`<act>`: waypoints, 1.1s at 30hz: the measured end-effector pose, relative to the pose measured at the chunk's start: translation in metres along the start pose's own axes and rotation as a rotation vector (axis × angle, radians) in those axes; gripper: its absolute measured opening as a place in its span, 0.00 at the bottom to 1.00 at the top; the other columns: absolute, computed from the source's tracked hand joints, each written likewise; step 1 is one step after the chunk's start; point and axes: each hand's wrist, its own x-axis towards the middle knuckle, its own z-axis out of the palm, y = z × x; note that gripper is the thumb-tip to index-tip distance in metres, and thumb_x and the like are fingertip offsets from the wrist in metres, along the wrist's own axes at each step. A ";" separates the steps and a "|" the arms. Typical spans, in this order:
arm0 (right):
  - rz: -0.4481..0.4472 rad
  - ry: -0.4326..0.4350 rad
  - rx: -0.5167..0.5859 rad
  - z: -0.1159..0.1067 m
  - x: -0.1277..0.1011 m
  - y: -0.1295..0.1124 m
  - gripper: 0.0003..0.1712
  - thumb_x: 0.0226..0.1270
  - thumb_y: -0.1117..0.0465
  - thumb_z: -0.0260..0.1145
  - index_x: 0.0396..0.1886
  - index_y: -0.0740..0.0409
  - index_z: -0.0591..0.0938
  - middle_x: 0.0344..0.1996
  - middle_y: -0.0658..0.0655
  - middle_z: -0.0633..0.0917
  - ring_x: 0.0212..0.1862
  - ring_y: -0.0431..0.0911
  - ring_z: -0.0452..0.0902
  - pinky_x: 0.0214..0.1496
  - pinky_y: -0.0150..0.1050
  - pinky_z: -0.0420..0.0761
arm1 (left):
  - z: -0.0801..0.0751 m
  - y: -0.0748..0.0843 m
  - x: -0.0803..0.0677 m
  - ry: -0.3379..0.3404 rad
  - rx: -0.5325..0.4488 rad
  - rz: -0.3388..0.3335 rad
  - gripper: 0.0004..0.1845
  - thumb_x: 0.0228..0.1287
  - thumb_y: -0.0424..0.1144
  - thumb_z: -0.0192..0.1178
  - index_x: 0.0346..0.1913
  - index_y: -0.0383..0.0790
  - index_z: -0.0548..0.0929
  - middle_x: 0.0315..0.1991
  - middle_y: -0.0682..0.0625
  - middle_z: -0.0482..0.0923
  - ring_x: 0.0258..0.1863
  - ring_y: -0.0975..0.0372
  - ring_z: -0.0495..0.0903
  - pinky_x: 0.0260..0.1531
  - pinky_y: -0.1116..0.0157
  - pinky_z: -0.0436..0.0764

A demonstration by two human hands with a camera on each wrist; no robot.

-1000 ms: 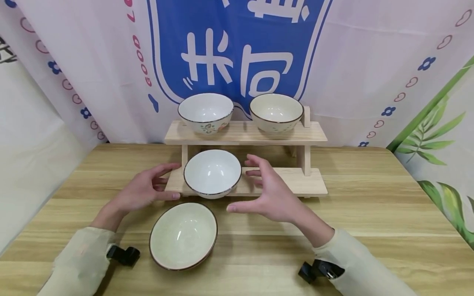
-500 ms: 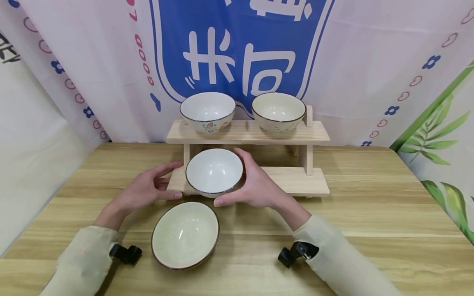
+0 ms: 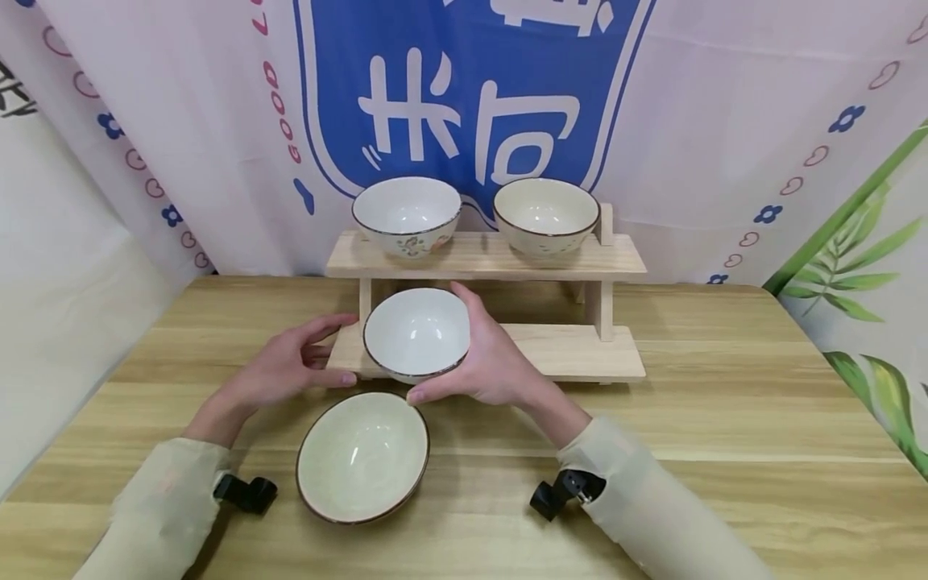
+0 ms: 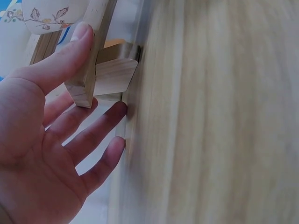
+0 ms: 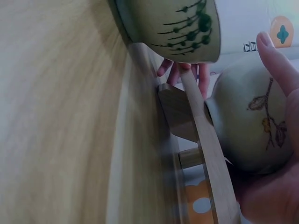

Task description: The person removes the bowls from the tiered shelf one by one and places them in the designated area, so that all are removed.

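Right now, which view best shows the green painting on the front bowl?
The right wrist view: the green painting faces the camera, though the top edge cuts off the front bowl. The head view shows mostly that bowl's inside, not the painting; the left wrist view shows neither.

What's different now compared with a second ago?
The right hand has moved leftward: it was apart from the lower white bowl and now curves round its right side. Nothing was visibly let go. The left hand stayed at the left end of the lower shelf, and the upper bowls and front cream bowl stayed put.
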 end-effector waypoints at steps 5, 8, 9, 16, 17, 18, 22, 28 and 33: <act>-0.001 0.039 0.002 0.005 0.000 0.001 0.86 0.34 0.58 0.96 0.88 0.46 0.48 0.72 0.51 0.74 0.70 0.50 0.77 0.77 0.51 0.73 | 0.001 -0.001 0.000 -0.008 0.000 -0.004 0.50 0.65 0.46 0.78 0.85 0.48 0.62 0.79 0.35 0.69 0.72 0.40 0.78 0.64 0.51 0.83; 0.003 0.059 -0.002 0.007 -0.001 0.001 0.87 0.34 0.57 0.96 0.89 0.46 0.48 0.72 0.51 0.75 0.70 0.50 0.77 0.77 0.51 0.74 | 0.001 -0.002 0.001 -0.010 -0.001 -0.001 0.50 0.65 0.46 0.78 0.85 0.49 0.62 0.79 0.35 0.69 0.72 0.40 0.78 0.64 0.51 0.84; 0.005 0.064 -0.003 0.008 -0.001 0.001 0.87 0.34 0.57 0.96 0.89 0.46 0.48 0.72 0.51 0.75 0.70 0.50 0.77 0.76 0.51 0.75 | 0.001 -0.002 0.001 -0.010 -0.004 0.000 0.50 0.65 0.46 0.78 0.85 0.49 0.62 0.79 0.35 0.70 0.72 0.40 0.79 0.64 0.52 0.84; 0.010 0.091 -0.036 0.010 -0.001 0.002 0.85 0.36 0.53 0.96 0.88 0.46 0.49 0.72 0.52 0.75 0.70 0.50 0.77 0.74 0.53 0.77 | 0.002 -0.003 0.001 -0.010 -0.002 -0.005 0.50 0.65 0.47 0.78 0.85 0.49 0.62 0.78 0.35 0.70 0.72 0.41 0.79 0.62 0.56 0.84; 0.009 0.095 -0.035 0.010 -0.001 0.002 0.84 0.36 0.53 0.96 0.88 0.46 0.49 0.72 0.52 0.75 0.70 0.50 0.77 0.74 0.53 0.77 | 0.002 -0.003 0.001 -0.008 0.000 -0.006 0.50 0.65 0.47 0.78 0.85 0.49 0.62 0.78 0.35 0.70 0.72 0.41 0.79 0.62 0.55 0.84; 0.007 0.097 -0.034 0.010 -0.001 0.002 0.84 0.36 0.53 0.96 0.88 0.46 0.49 0.72 0.52 0.75 0.70 0.50 0.77 0.74 0.53 0.77 | 0.002 -0.003 0.001 -0.007 0.003 -0.006 0.50 0.65 0.47 0.78 0.85 0.49 0.62 0.79 0.35 0.70 0.72 0.41 0.79 0.62 0.53 0.85; 0.005 0.105 -0.037 0.012 -0.001 0.002 0.85 0.36 0.53 0.96 0.89 0.48 0.49 0.73 0.52 0.74 0.70 0.50 0.76 0.75 0.53 0.76 | 0.002 -0.002 0.000 -0.003 0.010 -0.004 0.50 0.65 0.47 0.78 0.85 0.49 0.62 0.79 0.35 0.70 0.71 0.40 0.80 0.62 0.54 0.85; -0.021 0.127 -0.052 0.014 -0.002 0.003 0.82 0.39 0.52 0.95 0.88 0.50 0.50 0.73 0.53 0.74 0.70 0.50 0.77 0.73 0.53 0.78 | 0.001 -0.004 0.000 0.003 0.022 -0.003 0.50 0.64 0.48 0.78 0.85 0.50 0.62 0.78 0.36 0.71 0.71 0.41 0.80 0.61 0.56 0.84; -0.033 0.140 -0.063 0.013 -0.002 0.004 0.79 0.40 0.51 0.94 0.87 0.51 0.52 0.73 0.54 0.74 0.69 0.51 0.77 0.71 0.53 0.79 | 0.001 -0.004 0.001 0.008 0.032 -0.003 0.50 0.64 0.49 0.79 0.85 0.52 0.62 0.77 0.36 0.72 0.71 0.42 0.80 0.62 0.55 0.84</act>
